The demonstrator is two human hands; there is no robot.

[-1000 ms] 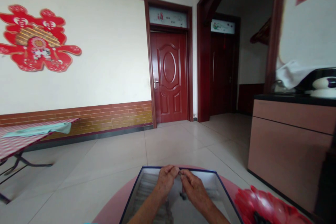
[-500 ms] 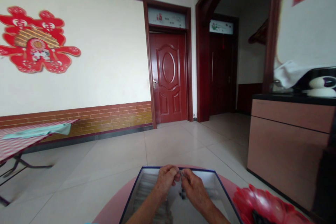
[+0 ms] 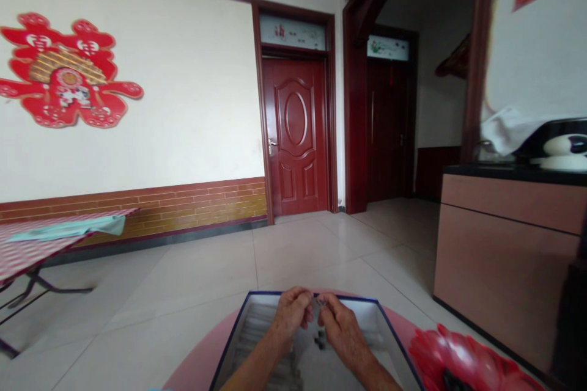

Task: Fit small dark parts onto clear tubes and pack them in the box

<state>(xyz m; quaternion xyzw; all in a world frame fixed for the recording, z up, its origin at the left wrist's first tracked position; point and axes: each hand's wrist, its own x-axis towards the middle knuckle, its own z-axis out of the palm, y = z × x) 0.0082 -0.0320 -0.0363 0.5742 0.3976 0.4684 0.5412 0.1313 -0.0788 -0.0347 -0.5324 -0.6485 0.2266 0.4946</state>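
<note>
Left hand [image 3: 290, 315] and right hand [image 3: 342, 335] were curled nearly shut from where I watched, their fingertips meeting on a small dark piece [image 3: 316, 299], too small for me to identify, just over the far rim of an open navy-edged box [image 3: 358, 300]. Smaller dark bits [image 3: 318, 339] lay on the box's silvery floor. I could read no brand or label; the red paper-cut [image 3: 68, 70] on the wall was too blurred. The box sat on a round pink tabletop [image 3: 197, 372] beside a red flower-shaped dish [image 3: 458, 357], facing a dark red door [image 3: 296, 134].
</note>
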